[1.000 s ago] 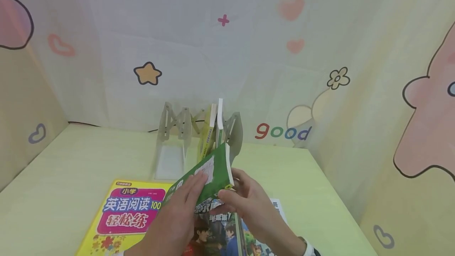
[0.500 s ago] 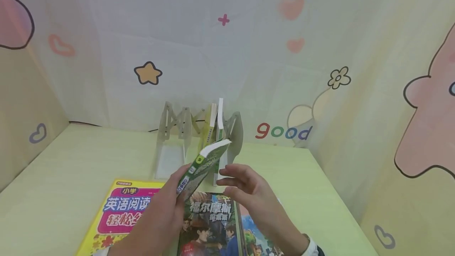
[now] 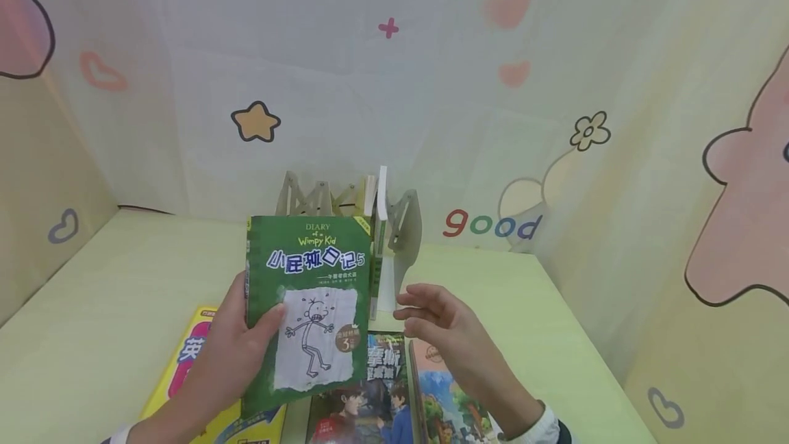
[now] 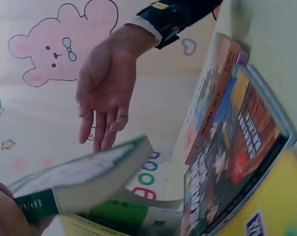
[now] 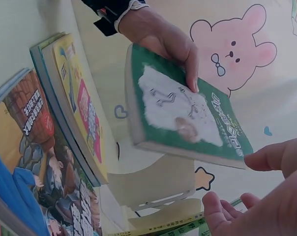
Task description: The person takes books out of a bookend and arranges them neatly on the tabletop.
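Observation:
My left hand [image 3: 237, 344] grips a green Diary of a Wimpy Kid paperback [image 3: 320, 327] by its left edge, thumb on the front cover. The book is held up with its cover facing me, over the books on the table. To the right of it, my right hand [image 3: 446, 327] is raised with fingers loosely bent and nothing in them. The right wrist view shows the thumb [image 5: 266, 160] close by a corner of the cover. Behind the paperback stands a light folding book rack [image 3: 407, 225], partly hidden, with a white-paged green book [image 3: 381, 207] and a yellow book [image 3: 368, 197] upright in it.
A yellow workbook [image 3: 185, 355] lies at left, partly covered by my left arm. In the middle lies a dark detective comic [image 3: 391, 368], and beside it a colourful picture-cover book [image 3: 446, 396]. A printed curtain [image 3: 308, 74] surrounds the table.
The left hand has turned the green book from edge-on to cover facing me and raised it leftward. The right hand has let go of it and drawn slightly away to the right.

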Demonstrator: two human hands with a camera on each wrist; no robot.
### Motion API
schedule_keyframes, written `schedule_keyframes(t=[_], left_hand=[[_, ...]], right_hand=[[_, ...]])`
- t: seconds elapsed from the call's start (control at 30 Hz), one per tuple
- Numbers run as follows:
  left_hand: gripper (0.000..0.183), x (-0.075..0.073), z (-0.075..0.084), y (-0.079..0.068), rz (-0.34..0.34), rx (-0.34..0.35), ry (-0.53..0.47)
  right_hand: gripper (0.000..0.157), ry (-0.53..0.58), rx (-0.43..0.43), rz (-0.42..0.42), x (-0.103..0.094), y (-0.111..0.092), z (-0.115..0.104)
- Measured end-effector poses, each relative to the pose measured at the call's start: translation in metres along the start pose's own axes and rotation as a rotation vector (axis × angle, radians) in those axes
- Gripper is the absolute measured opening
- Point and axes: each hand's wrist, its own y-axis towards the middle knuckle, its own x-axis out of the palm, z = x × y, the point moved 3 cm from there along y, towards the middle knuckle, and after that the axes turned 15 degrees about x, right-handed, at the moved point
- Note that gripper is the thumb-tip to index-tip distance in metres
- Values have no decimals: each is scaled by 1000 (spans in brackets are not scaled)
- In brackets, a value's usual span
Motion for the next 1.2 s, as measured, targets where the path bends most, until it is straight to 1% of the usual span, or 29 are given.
schedule_keyframes(t=[0.07,0.13,0.2,0.33,0.47,0.57,0.67,0.9,1.07,1.2], left_hand=[[54,0,-3,0,12,-64,-99],[51,3,-7,-1,24,-131,-190],[49,9,-12,0,31,-188,-251],[47,24,-20,-1,31,-246,-354],[46,39,-27,-5,36,-280,-463],[45,49,-30,-6,35,-284,-503],[46,57,-32,-7,20,-275,-530],[50,73,-34,-11,-59,-270,-595],[49,80,-36,-12,-78,-255,-604],[48,84,-39,-12,-85,-254,-597]], right_hand=[[48,-1,4,-1,0,0,2],[49,-11,11,5,0,0,3],[51,-21,16,5,1,1,4],[56,-27,41,11,1,1,6],[59,-19,76,-1,-2,-1,10],[60,-17,95,-18,-4,-1,13],[62,-7,109,-31,-7,-2,15],[67,42,160,-59,-6,0,22],[72,61,213,-77,-4,1,27],[72,72,221,-91,-3,2,32]])
